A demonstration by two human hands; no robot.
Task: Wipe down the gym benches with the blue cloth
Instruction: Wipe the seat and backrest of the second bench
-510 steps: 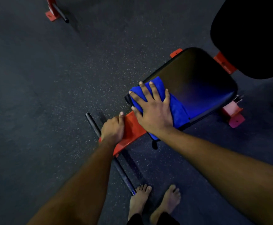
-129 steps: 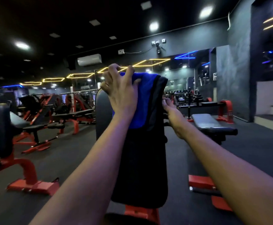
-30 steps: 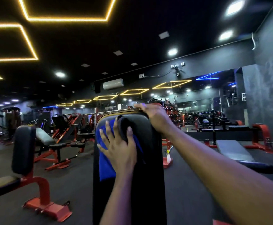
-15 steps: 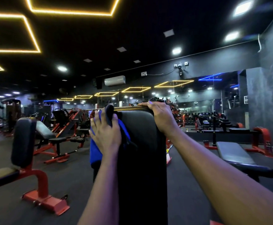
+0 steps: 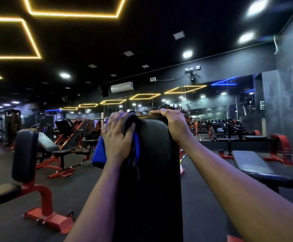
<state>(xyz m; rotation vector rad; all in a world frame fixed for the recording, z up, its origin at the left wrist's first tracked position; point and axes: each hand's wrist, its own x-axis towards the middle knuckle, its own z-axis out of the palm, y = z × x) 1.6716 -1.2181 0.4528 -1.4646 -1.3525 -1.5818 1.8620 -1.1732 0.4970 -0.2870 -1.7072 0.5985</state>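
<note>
An upright black padded bench backrest (image 5: 152, 163) fills the centre of the head view. My left hand (image 5: 117, 138) holds the blue cloth (image 5: 99, 151) against the pad's upper left corner, fingers curled over the top and thumb pinching a fold. Part of the cloth hangs down off the pad's left edge. My right hand (image 5: 173, 123) grips the pad's top right corner, fingers hooked over the rim.
A red-framed bench with black pads (image 5: 26, 154) stands to the left. More incline benches (image 5: 63, 137) lie behind it. A flat grey bench (image 5: 252, 163) sits on the right on the dark rubber floor (image 5: 83, 186). Mirrors and dumbbell racks line the far wall.
My left hand slid the cloth from the middle of the pad's face up and left to its top corner. My right hand stayed on the top edge.
</note>
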